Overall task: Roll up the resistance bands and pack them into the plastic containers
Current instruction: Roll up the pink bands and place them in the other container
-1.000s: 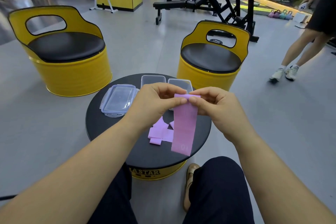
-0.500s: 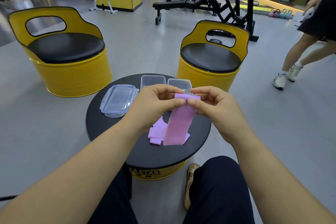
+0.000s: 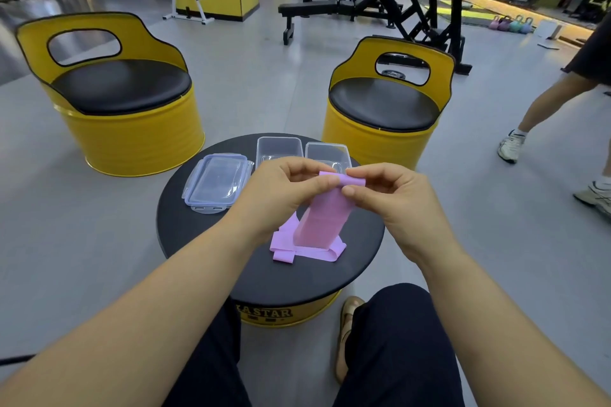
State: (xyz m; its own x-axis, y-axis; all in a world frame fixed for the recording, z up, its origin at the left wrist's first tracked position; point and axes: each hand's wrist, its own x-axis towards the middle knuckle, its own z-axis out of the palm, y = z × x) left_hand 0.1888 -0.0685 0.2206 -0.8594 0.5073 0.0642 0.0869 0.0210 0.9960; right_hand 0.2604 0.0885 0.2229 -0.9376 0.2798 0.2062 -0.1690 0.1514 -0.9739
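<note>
— Shortened since a second ago: hanging tail of flat pink elastic resistance band (image 3: 325, 218), more wound at the top.
— Pinched at the roll by left hand (image 3: 281, 195) and right hand (image 3: 393, 205), fingers curled, above round black table (image 3: 205, 241).
— Two clear rectangular plastic containers (image 3: 279, 139)?
— Uncovered at far edge, bare bottoms showing; stacked clear lids (image 3: 216, 182) beside them, loose pink bands (image 3: 310, 254) nearer.

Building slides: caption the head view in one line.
Left hand and right hand pinch the top of a pink band over a table holding two containers.
</note>
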